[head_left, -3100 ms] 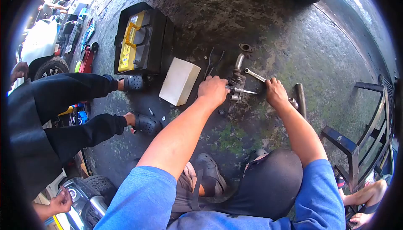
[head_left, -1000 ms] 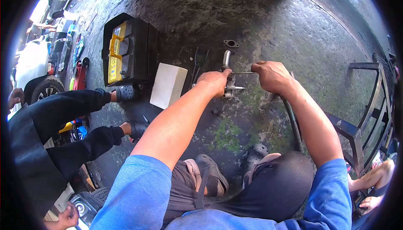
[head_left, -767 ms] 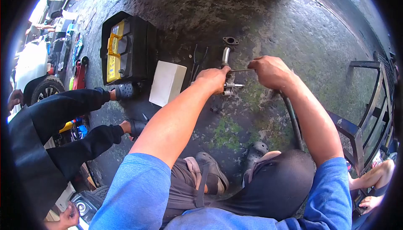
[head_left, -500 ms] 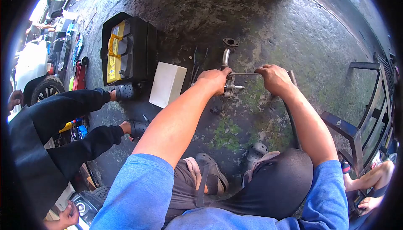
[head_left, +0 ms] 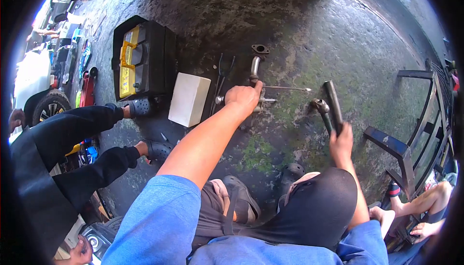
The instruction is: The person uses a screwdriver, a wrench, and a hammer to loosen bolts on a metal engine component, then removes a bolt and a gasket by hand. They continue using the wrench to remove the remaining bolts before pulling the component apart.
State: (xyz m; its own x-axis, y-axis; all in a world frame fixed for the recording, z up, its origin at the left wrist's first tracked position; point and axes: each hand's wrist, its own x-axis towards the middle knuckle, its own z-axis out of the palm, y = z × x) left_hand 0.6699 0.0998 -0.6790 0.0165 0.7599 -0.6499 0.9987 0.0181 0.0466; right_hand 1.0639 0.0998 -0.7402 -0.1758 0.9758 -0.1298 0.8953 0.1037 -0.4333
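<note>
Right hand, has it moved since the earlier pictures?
Yes: the right hand has moved farther from the white box, back toward the person's right knee.

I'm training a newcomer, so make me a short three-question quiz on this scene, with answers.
1. Which hand is at the metal assembly with the bent pipe end?
2. True or false: the right hand is closer to the straight pipe than to the white box.
3. Fill in: the battery has a handle coloured ____.

Key: 1, the left hand; 2, true; 3, yellow.
</note>
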